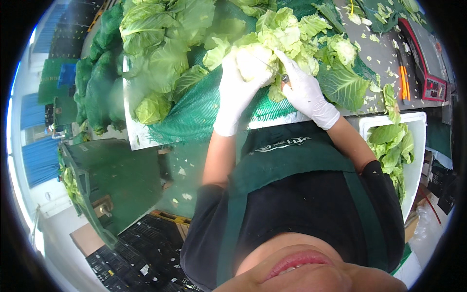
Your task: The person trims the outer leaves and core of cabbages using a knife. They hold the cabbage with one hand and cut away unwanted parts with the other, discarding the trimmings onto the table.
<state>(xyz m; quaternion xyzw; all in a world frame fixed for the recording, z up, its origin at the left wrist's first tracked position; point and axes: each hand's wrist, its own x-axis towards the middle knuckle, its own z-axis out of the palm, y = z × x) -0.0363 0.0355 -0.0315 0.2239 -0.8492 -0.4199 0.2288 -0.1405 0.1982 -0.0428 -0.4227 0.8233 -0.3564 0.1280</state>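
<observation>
My left hand (236, 95), in a white glove, holds a pale trimmed cabbage head (252, 62) above the table's front edge. In my gloved right hand (309, 94) is a small knife (285, 77), its thin blade lying against the cabbage's right side. Most of the handle is hidden by my fingers. Loose light-green leaves (286, 34) are heaped just beyond both hands. Under the cabbage, green mesh netting (204, 100) spreads over the table and droops at its edge. A broad outer leaf (343, 85) lies to the right of my right hand.
Whole cabbages (146, 27) are piled at the left. Orange-handled scissors (404, 83) lie beside a red-framed weighing scale (432, 69) at the right. Below them, a white foam box (416, 171) holds leaves. A green bin (124, 171) and black crates (146, 252) stand at lower left.
</observation>
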